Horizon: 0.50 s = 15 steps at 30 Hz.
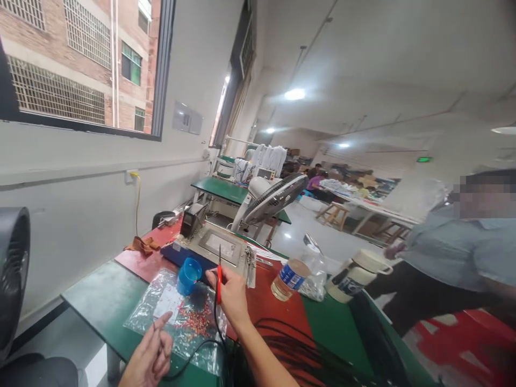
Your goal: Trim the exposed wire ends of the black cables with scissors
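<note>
My right hand [230, 294] is closed round a tool with a red handle and a thin metal tip [219, 275] that points up; a black cable runs down from it. My left hand [151, 352] hovers low over a clear plastic bag [177, 317] strewn with small red parts, its fingers pinched on a small thin piece. A blue cup [189, 275] lies on the bag beside the tool.
A grey bench machine [217, 244] stands behind the bag, a white desk fan [270, 201] beyond it. A plastic bottle [287, 278] and a white jug [352, 275] sit to the right. A person in a grey shirt [455, 252] sits at right. A black fan [12, 269] is at far left. Black cables [298, 349] lie on the table.
</note>
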{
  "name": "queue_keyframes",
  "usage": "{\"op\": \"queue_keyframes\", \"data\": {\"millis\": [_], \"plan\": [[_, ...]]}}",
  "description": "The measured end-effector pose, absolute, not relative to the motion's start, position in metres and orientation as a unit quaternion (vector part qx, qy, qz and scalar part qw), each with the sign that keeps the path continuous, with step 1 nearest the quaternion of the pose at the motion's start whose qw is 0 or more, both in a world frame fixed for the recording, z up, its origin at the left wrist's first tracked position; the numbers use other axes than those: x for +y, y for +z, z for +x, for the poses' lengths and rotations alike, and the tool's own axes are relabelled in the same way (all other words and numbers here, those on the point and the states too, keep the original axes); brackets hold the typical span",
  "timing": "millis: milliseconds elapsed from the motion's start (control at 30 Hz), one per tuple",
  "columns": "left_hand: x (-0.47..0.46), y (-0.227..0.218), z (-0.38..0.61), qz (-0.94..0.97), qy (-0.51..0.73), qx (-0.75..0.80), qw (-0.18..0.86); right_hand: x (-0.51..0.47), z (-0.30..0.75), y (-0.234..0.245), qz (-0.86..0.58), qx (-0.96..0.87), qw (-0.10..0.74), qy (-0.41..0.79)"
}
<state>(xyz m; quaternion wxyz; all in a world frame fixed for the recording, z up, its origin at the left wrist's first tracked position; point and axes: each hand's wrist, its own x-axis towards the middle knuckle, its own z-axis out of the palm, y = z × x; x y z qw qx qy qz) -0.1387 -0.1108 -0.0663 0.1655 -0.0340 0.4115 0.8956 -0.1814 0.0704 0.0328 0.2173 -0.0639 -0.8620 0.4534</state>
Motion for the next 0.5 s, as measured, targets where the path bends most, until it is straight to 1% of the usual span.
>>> {"op": "queue_keyframes", "data": {"millis": [100,200,333,500], "plan": [[-0.109,-0.066,-0.143,-0.018,0.891,0.426,0.156,0.066,-0.196,0.031,-0.081,-0.902,0.224,0.361],[-0.107,-0.069,-0.148,-0.017,0.897,0.410,0.164,0.063,-0.208,0.030,-0.085,-0.929,0.205,0.296],[-0.103,-0.080,-0.150,-0.007,0.890,0.424,0.166,0.062,-0.217,0.030,-0.087,-0.943,0.173,0.271],[-0.097,-0.092,-0.147,0.058,0.840,0.519,0.149,0.061,-0.223,0.032,-0.083,-0.949,0.162,0.256]]}}
